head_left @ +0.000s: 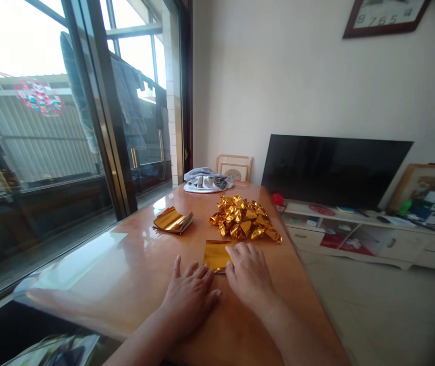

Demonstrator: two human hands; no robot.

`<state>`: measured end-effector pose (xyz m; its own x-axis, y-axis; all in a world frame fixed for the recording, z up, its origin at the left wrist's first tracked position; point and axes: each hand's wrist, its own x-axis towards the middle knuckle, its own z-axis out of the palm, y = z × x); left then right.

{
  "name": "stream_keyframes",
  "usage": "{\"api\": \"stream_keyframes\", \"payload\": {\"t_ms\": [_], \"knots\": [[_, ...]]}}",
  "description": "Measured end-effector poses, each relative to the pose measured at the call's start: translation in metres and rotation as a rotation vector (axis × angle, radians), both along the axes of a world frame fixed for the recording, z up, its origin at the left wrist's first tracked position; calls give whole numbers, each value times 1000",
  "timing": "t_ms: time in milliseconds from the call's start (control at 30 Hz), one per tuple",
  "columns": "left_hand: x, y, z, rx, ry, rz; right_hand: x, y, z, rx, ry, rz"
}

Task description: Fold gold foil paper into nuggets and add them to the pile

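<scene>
Head view, gold foil [216,255], partly under hands [248,277]

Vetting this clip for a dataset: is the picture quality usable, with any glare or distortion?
Head view: the window is blown out white, sunlight glares on the glossy table, wide-angle distortion bends straight lines, the right corners darken, yet the left hand and right hand look sharp.

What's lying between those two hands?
A gold foil square lies on the table, partly under the right hand, beside the left hand, in the head view.
</scene>
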<state>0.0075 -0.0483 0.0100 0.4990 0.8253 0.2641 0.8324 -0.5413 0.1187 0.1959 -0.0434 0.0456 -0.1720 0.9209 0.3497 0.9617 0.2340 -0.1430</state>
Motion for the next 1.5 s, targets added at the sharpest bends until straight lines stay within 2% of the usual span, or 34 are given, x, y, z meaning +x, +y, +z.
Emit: {"api": "stream_keyframes", "payload": {"t_ms": [67, 167, 267, 367, 533, 900, 1133, 1333, 1500], "knots": [[-1, 1, -1, -10, -6, -4, -3, 1, -6, -3, 11, 98], [-1, 2, 0, -39, -17, -5, -6, 1, -18, -112, -28, 291], [-2, 1, 1, -59, -20, -8, -8, 1, -30, -259, -70, 352], [-3, 2, 1, -65, 0, -10, -8, 2, -36, -337, -72, 326], [-9, 7, -1, -116, -4, -30, 0, -1, -36, -377, -45, 252], [-15, 7, -2, -160, -20, -14, 16, -8, -11, -443, -103, 127], [-17, 10, -6, -125, -35, -37, 22, -6, -11, -348, -131, 87], [-17, 10, -10, -111, -64, -49, 25, 6, -1, -180, -53, -69], [-18, 10, -13, -87, -68, -54, 15, 13, -12, -163, -4, 7]]}}
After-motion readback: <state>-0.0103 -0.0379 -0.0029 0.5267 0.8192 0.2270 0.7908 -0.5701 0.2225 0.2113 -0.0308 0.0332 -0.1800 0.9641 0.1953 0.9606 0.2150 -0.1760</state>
